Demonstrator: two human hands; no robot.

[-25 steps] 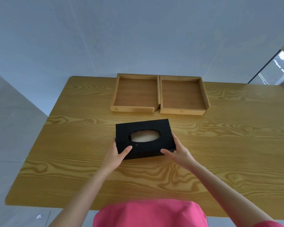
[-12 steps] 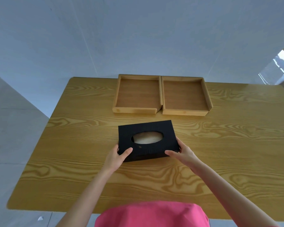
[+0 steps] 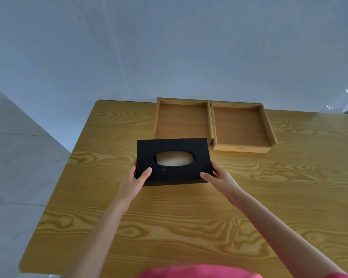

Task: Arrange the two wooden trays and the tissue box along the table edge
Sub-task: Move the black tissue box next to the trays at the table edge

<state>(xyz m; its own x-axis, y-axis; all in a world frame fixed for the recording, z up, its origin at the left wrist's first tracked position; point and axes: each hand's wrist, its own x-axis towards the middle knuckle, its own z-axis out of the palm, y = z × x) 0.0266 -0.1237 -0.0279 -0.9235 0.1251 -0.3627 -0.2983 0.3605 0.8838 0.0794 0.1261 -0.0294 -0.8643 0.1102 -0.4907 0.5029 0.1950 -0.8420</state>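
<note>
Tissue box (image 3: 172,160): black, oval opening showing pale tissue — we see it overlapping the left wooden tray (image 3: 182,119).
Left hand (image 3: 136,178): grasping its left end.
Right hand (image 3: 219,178): grasping its right end.

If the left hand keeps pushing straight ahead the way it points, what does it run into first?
Likely the left wooden tray: the left hand holds the black tissue box, whose far edge already overlaps that tray's near wall in view. The box may be lifted; height is unclear.

Both hands, left hand (image 3: 136,180) and right hand (image 3: 219,178), grip the black tissue box (image 3: 172,161), seemingly lifted, overlapping the left wooden tray (image 3: 182,119).
</note>
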